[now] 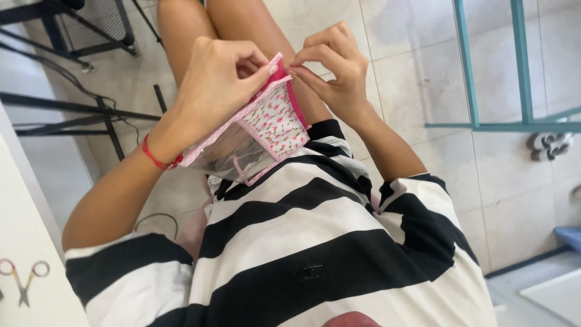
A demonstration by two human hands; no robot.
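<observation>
Hands (218, 79) on pouch (266, 127); scissors (24, 280) aside

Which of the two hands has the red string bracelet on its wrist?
The left hand, gripping the floral pouch along its pink edge. A red bracelet circles that wrist; the right hand, pinching the pouch's top corner, has a bare wrist.

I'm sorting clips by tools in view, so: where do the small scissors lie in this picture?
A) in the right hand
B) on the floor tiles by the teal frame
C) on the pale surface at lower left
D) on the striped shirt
C: the scissors lie on the pale surface at lower left, away from both hands, which pinch the floral pouch.
</observation>
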